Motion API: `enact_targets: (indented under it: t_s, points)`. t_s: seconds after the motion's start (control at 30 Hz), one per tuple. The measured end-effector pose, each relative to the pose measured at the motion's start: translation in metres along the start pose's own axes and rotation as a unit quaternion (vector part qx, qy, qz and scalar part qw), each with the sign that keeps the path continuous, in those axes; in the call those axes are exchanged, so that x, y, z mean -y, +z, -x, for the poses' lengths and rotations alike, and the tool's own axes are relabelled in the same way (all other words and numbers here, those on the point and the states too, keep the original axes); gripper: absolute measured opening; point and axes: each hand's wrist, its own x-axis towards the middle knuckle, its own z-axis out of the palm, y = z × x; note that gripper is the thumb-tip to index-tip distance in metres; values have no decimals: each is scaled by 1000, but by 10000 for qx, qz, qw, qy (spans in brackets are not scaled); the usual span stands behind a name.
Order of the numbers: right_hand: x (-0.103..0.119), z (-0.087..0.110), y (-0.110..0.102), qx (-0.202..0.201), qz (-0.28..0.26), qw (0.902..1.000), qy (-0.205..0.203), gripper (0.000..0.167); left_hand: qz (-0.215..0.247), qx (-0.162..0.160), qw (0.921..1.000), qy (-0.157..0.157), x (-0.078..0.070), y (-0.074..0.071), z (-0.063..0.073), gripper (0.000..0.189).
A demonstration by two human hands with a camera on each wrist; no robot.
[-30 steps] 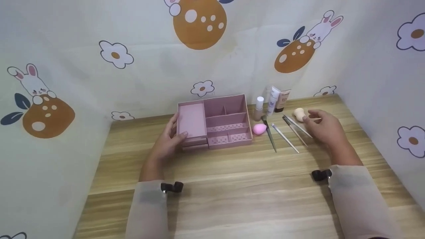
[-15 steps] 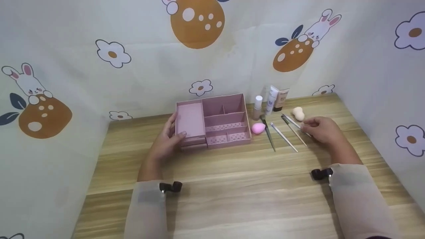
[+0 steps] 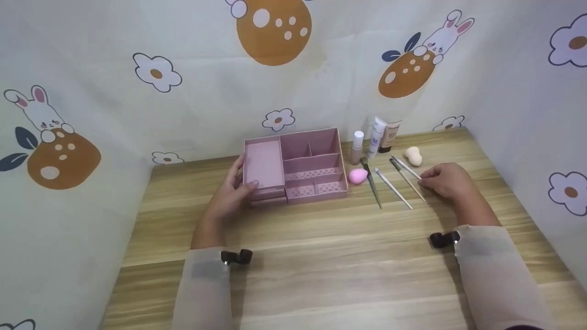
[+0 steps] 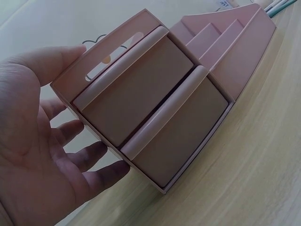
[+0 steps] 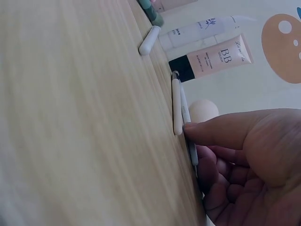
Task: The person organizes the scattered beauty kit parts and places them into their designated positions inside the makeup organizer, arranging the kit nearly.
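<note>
A pink desktop organizer (image 3: 263, 164) with several compartments stands at the back of the table. My left hand (image 3: 230, 193) holds its left side, thumb over the top edge and fingers against the side wall; two drawer fronts (image 4: 136, 89) face the left wrist camera. On the right, my right hand (image 3: 447, 182) pinches the end of a white-handled makeup brush (image 3: 407, 167) between thumb and forefinger. The brush (image 5: 186, 103) lies along the tabletop. Close beside it is a brush with a dark tip (image 3: 407, 178). A beige makeup sponge (image 3: 413, 156) sits just beyond the hand.
A pink sponge (image 3: 357, 176), a dark green brush (image 3: 372, 185) and another white brush (image 3: 393, 188) lie right of the organizer. Behind them stand a white-capped bottle (image 3: 357, 149), a white tube (image 3: 376, 137) and a BB cream tube (image 3: 390, 136), near the patterned wall cloth.
My right hand has moved from beside the beige sponge toward me, and its thumb and forefinger have taken hold of the white brush's end. The left hand stays on the organizer.
</note>
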Motion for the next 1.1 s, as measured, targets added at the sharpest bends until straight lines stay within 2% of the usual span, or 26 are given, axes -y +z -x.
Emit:
enact_targets:
  t_s: [0.17,0.4,0.7,0.9,1.1]
  points:
    - [2,1,-1,32,15,9999,100,38,187,70,9998,78,-1,0,1,90]
    - [8,7,-10,259,-237,9991,258,40,96,19,9999,81,-2,0,1,90]
    - [37,24,-19,172,-601,9979,-185,40,32,29,10000,36,0,0,1,91]
    - [66,35,-14,77,-622,9968,-503,33,-16,-9,10000,-56,1,-1,1,91]
    - [90,41,-8,-132,-740,9928,-932,26,159,29,9999,28,1,0,2,91]
